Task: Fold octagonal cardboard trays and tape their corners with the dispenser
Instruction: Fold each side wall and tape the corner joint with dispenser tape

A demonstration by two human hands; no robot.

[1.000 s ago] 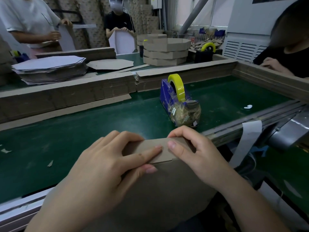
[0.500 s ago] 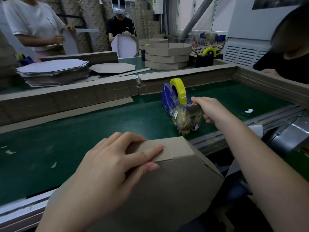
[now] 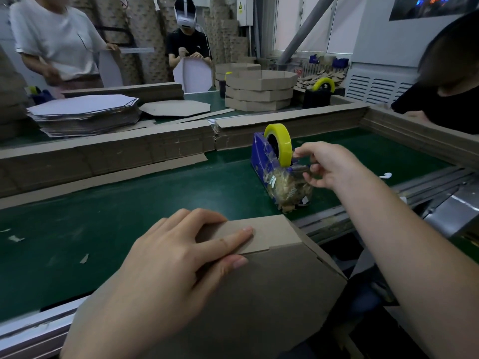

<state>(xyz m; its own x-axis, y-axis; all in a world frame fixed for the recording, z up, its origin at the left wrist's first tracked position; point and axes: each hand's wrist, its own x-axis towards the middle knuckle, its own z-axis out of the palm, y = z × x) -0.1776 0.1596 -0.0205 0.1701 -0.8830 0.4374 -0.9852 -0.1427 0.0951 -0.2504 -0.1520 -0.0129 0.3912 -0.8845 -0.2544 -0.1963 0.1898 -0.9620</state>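
Observation:
A brown octagonal cardboard tray (image 3: 259,301) leans tilted against the near edge of the green belt (image 3: 129,203). My left hand (image 3: 168,268) presses straight fingers on its folded top flap, with the thumb on the face below the fold. A blue tape dispenser (image 3: 260,158) with a yellow roll (image 3: 283,141) stands on the belt beyond the tray. My right hand (image 3: 329,164) is at the dispenser's cutter end, thumb and forefinger pinching the clear tape end just beside the roll.
A low cardboard wall (image 3: 103,154) borders the belt's far side. Behind it lie a stack of flat blanks (image 3: 83,112), several finished trays (image 3: 259,92) and a second dispenser (image 3: 320,94). Two people fold trays at the back; another person (image 3: 445,94) sits at right.
My right hand left the tray's flap, reached forward to the dispenser and now pinches the tape end. The left hand stays pressed on the flap.

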